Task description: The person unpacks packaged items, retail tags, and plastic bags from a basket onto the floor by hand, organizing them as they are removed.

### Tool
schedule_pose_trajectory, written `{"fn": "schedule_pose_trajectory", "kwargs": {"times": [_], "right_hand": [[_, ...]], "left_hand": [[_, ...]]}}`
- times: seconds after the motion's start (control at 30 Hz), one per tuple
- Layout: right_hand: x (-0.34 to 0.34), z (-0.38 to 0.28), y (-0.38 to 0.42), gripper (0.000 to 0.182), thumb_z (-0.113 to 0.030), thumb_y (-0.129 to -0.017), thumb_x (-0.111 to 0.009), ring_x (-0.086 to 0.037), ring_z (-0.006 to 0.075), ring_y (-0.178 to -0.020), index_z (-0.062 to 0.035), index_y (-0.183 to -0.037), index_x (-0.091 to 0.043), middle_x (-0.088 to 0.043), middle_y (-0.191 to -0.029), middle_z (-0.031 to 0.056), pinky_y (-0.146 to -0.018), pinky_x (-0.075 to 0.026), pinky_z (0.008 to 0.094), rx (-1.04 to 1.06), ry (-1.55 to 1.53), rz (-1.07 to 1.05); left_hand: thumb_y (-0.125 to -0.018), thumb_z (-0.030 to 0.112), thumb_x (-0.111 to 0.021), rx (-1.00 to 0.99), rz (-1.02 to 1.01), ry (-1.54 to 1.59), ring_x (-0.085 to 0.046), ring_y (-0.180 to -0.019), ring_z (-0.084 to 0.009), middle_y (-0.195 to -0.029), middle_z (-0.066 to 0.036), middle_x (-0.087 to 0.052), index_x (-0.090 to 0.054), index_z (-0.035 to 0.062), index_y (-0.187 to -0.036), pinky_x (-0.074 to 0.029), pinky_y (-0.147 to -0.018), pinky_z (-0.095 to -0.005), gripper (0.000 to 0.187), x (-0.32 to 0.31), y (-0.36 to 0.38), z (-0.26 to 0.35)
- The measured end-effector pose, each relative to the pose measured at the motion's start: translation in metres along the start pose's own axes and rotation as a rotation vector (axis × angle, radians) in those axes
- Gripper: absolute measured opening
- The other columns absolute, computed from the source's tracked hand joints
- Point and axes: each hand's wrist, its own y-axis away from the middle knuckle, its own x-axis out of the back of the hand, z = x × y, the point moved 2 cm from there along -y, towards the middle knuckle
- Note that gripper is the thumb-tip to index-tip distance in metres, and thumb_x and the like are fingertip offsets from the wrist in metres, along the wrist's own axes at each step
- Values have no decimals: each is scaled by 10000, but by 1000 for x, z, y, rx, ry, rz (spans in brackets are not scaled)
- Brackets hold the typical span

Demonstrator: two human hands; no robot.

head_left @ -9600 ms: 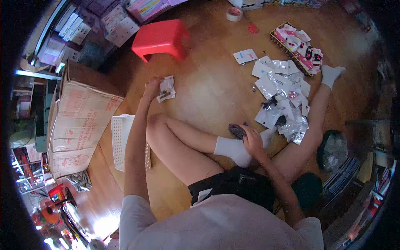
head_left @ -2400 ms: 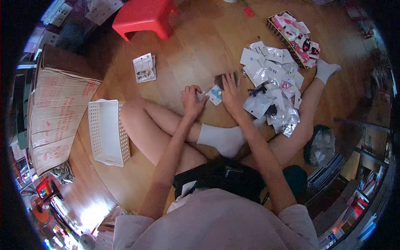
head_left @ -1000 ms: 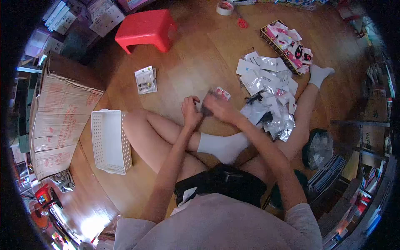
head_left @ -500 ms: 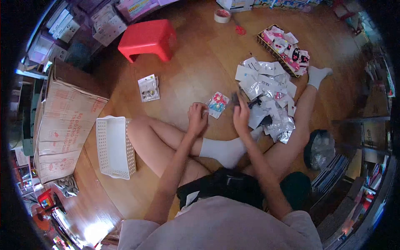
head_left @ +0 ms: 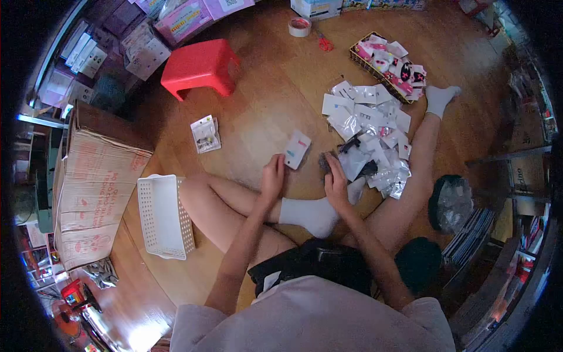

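Note:
Between the crossed legs and the stool, my left hand pinches the lower left edge of a small white card packet with red and blue marks. My right hand is closed around a small dark thing, too blurred to name. Just right of that hand lies a spread pile of clear packets with white cards, with some black items among them. A separate clear packet with small items lies on the floor to the left.
A red stool stands at the upper left, a white perforated basket by the left knee. At the upper right sits a wicker tray of pink items. Beyond are a tape roll and a cardboard box at left.
The packet in my left hand now shows a mostly white face instead of its bright red and blue one. My right hand has moved slightly down and left. The whole view has shifted a little.

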Motion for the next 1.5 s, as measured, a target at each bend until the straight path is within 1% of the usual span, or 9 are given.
{"fn": "schedule_pose_trajectory", "kwargs": {"times": [0.07, 0.33, 0.43, 0.63, 0.77, 0.87, 1.17, 1.27, 1.5], "right_hand": [[-4, -5, -7, 510, 54, -765, -442, -411, 359, -1248, 16, -1273, -455, -443, -1325, 191, -1050, -327, 404, 86, 61, -12], [-69, -18, -50, 516, -80, -768, -578, -349, 333, -1306, -6, -1268, -471, -426, -1357, 135, -1073, -311, 427, 590, 377, -454], [-98, 41, -66, 493, -73, -790, -545, -338, 348, -1311, 1, -1271, -465, -415, -1368, 140, -1074, -306, 443, 720, 239, -497], [-89, 25, -111, 461, -25, -803, -473, -329, 361, -1317, 27, -1261, -469, -395, -1388, 165, -1088, -278, 457, 327, 295, -177], [-97, 3, -62, 446, -4, -800, -463, -353, 366, -1302, 38, -1244, -478, -416, -1365, 180, -1071, -309, 441, 737, 288, -372], [-103, 48, -65, 448, -7, -793, -472, -377, 343, -1294, 43, -1238, -480, -434, -1347, 181, -1039, -352, 438, 470, 281, -572], [-82, 20, -89, 422, -40, -835, -461, -367, 350, -1294, 52, -1247, -469, -430, -1350, 175, -1051, -335, 435, 542, 373, -201], [-85, 14, -46, 441, -27, -824, -469, -367, 353, -1292, 48, -1258, -464, -426, -1357, 170, -1052, -334, 433, 789, 477, -603], [-70, 24, -116, 495, -6, -771, -522, -424, 326, -1253, 13, -1263, -473, -453, -1337, 158, -1012, -378, 408, 515, 482, -150]], "left_hand": [[-914, 78, -526, 289, -24, 375, -609, -532, -196, -653, -106, -623, -575, -65, -986, -509, -501, -290, 167, -2, -3, -14], [-864, 47, -620, -76, 108, 271, -601, -572, -108, -697, -89, -631, -594, -88, -938, -503, -524, -231, 156, -1, -12, -51], [-851, 52, -642, 168, -8, 374, -611, -590, -110, -726, -93, -640, -594, -81, -910, -511, -539, -228, 153, 1, -13, -46], [-848, 52, -649, 370, -25, 614, -613, -592, -109, -729, -93, -642, -595, -69, -888, -501, -530, -221, 139, -9, -10, -40], [-844, 48, -647, -82, 137, 373, -618, -577, -126, -727, -96, -639, -585, -72, -869, -515, -528, -225, 137, -9, -12, -59], [-843, 45, -644, 324, -30, 327, -625, -580, -140, -736, -103, -639, -577, -73, -868, -527, -531, -233, 138, -8, -11, -49], [-844, 41, -642, 362, -12, 622, -626, -588, -137, -697, -84, -625, -578, -83, -898, -527, -529, -230, 150, -7, -11, -33], [-840, 37, -645, -116, 95, 58, -630, -594, -139, -697, -83, -626, -578, -80, -893, -530, -535, -229, 144, -2, -11, -41], [-834, 31, -650, 391, -27, 567, -635, -583, -147, -684, -91, -628, -577, -82, -904, -536, -537, -236, 152, -9, -14, -38]]}}
